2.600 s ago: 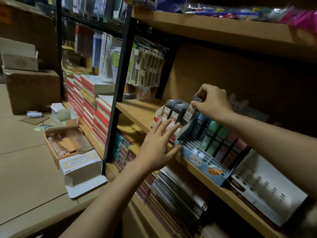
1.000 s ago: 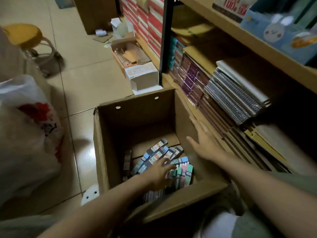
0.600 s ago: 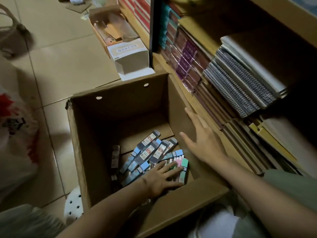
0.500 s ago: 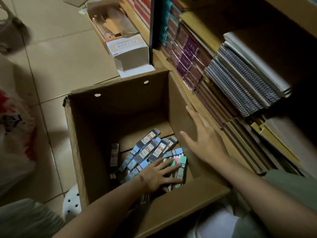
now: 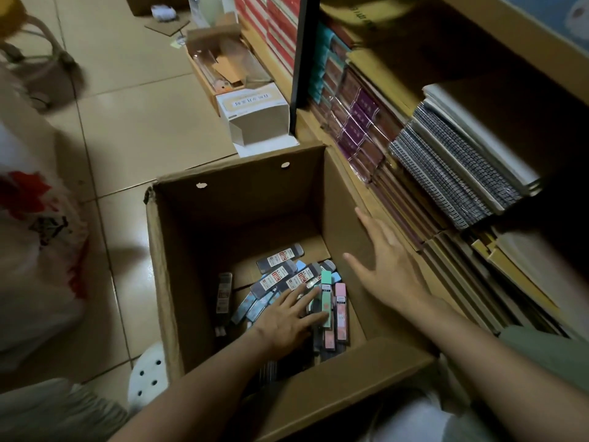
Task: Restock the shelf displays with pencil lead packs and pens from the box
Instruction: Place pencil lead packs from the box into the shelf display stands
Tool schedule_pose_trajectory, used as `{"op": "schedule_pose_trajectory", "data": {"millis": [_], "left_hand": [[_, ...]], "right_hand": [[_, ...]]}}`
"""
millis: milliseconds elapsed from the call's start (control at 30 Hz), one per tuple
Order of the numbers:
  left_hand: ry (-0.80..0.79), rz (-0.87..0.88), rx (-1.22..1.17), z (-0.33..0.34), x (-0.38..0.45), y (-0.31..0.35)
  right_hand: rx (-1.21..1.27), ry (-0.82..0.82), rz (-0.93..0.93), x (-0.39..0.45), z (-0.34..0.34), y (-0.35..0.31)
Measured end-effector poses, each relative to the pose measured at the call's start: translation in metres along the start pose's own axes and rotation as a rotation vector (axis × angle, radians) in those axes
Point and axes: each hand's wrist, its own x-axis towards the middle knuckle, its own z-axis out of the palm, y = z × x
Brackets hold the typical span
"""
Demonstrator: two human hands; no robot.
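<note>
Person is crouching over an open cardboard box (image 5: 242, 218) sitting on the tiled floor (image 5: 137, 122), its right wall lying against the base of the shelf (image 5: 360, 183). Both arms are reaching down into it. Left hand (image 5: 288, 317) is lying low on the heap of lead packs (image 5: 280, 275) at the bottom, fingers spread and nearly straight, tips resting on a green pack (image 5: 325, 296) and the dark packs beside it; nothing is being gripped. Right hand (image 5: 387, 269) is hanging flat and wide open by the box's right wall, fingers splayed, holding nothing; whether it is touching the wall cannot be told. Packs are lying loose and crossed toward the near-right corner of the box floor: grey ones with red-and-white labels, blue ones, two pink (image 5: 340, 306) at the right. One dark pack (image 5: 224, 295) is lying apart toward the left wall. Notebooks (image 5: 452, 173) are filling the lower shelf to the right. A small white carton (image 5: 255, 113) is sitting on the floor just beyond the box's far edge. A white plastic bag (image 5: 35, 250) with red print is slumping at the left.
</note>
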Motion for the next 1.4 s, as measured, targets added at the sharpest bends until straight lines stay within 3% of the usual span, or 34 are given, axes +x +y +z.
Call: {"op": "schedule_pose_trajectory", "data": {"millis": [67,133,200,267,367,433,633,867,967,1067,1167,1400], "left_hand": [[0.026,-0.056,-0.046,-0.002,-0.003,0.001],[0.047,-0.081,-0.057,-0.005,-0.005,-0.001],[0.027,-0.019,-0.009,-0.007,-0.005,0.002],[-0.01,0.061,0.026,-0.005,-0.004,0.007],[-0.094,0.068,0.031,-0.001,-0.005,0.007],[-0.137,0.046,0.022,0.0,-0.008,0.003],[-0.168,0.009,-0.045,-0.004,-0.013,-0.005],[-0.045,-0.057,-0.059,-0.011,-0.023,-0.014],[0.102,-0.191,-0.176,-0.017,-0.026,-0.016],[0.291,-0.462,-0.52,-0.017,-0.023,-0.015],[0.331,-0.719,-0.801,-0.017,-0.013,-0.011],[0.41,-0.888,-0.993,-0.006,0.001,0.003]], "right_hand": [[-0.156,0.127,-0.109,-0.001,-0.002,-0.011],[-0.132,0.211,-0.334,0.001,0.003,-0.025],[-0.07,0.083,-0.403,0.001,0.021,-0.037],[-0.032,-0.121,-0.183,-0.001,0.047,-0.041],[0.005,-0.453,0.37,-0.001,0.077,-0.027],[-0.085,-0.58,0.489,-0.004,0.089,-0.015],[-0.124,-0.64,0.48,-0.009,0.107,0.006],[-0.082,-0.505,0.309,0.005,0.116,0.0],[-0.005,-0.51,0.307,0.008,0.122,-0.002],[-0.013,-0.516,0.308,0.006,0.129,-0.003],[-0.04,-0.517,0.306,0.004,0.134,-0.003],[0.029,-0.504,0.305,0.007,0.136,0.004]]}}
